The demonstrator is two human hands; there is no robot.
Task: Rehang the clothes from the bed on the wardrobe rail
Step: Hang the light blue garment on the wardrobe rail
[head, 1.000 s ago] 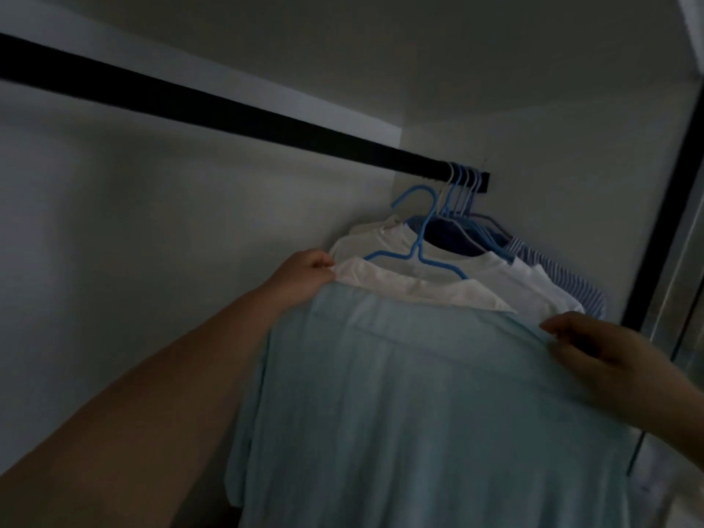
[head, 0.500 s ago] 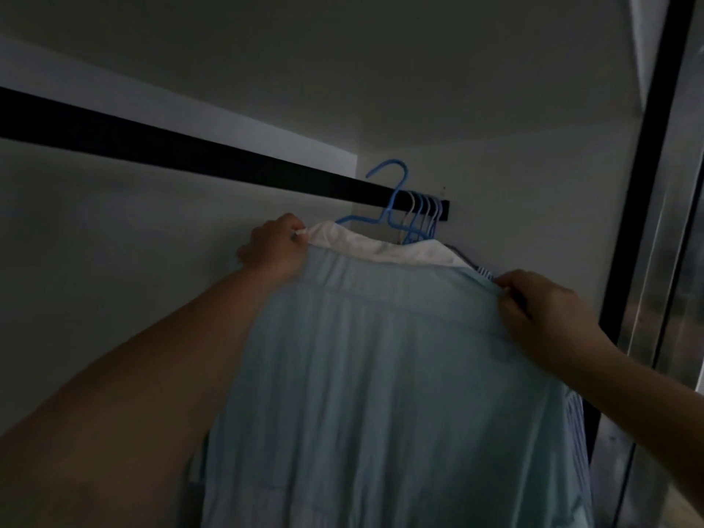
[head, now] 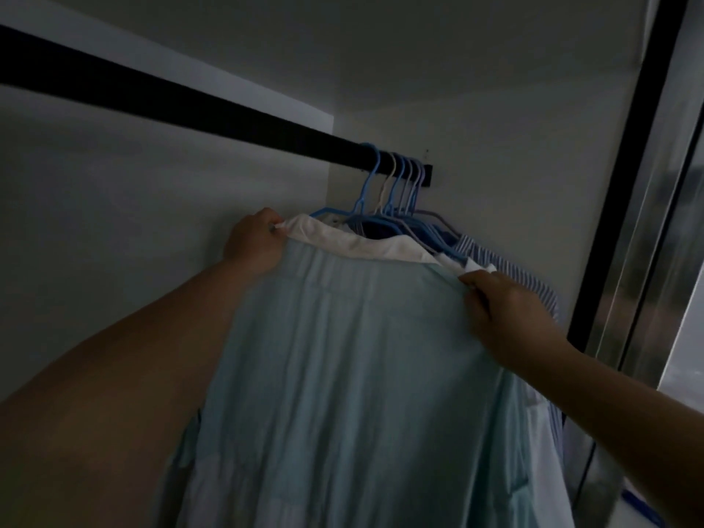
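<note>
A pale blue garment with a white collar (head: 350, 356) hangs in front of me inside the wardrobe. Its blue hanger's hook (head: 371, 177) sits over the black rail (head: 183, 108). My left hand (head: 255, 242) pinches the garment's left shoulder at the white edge. My right hand (head: 503, 310) grips the right shoulder. Behind it, several more blue hangers (head: 407, 184) carry white, dark blue and striped clothes (head: 510, 272) bunched at the rail's right end.
The wardrobe's white back wall (head: 133, 222) and right side wall (head: 514, 146) close in the space. A dark door frame with a reflective panel (head: 647, 222) stands at the right. The rail's left stretch carries nothing.
The hanger's hook, raised beside the rail half a second ago, now sits over the rail. Both hands have stayed on the garment's shoulders.
</note>
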